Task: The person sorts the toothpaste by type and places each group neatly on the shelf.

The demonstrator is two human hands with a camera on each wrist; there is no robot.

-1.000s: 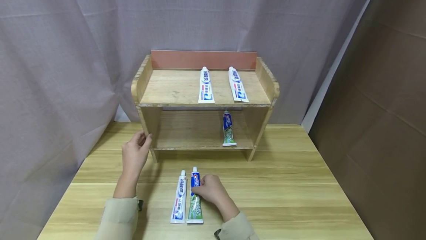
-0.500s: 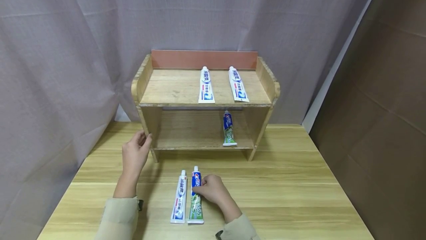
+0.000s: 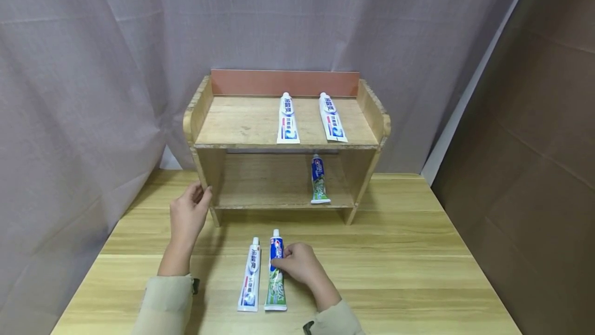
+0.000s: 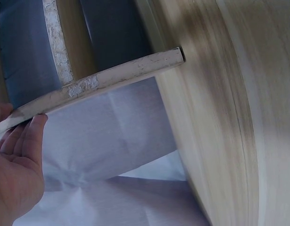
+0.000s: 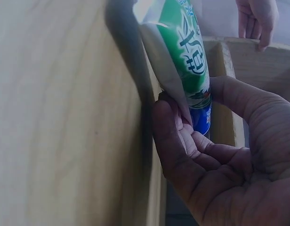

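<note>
Toothpaste tube in green and blue, pinched near its blue cap end by right hand with curled fingers, close to the table's near edge; a white tube just beside it on the left. Left hand, fingers fairly straight, touching the front left post of the wooden shelf toward the table's far edge. Two white tubes on the top board, another green tube on the lower one.

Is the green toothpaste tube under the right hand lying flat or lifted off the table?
Lifted at one end: the right hand pinches the green toothpaste tube; the right wrist view shows it raised off the table.
</note>
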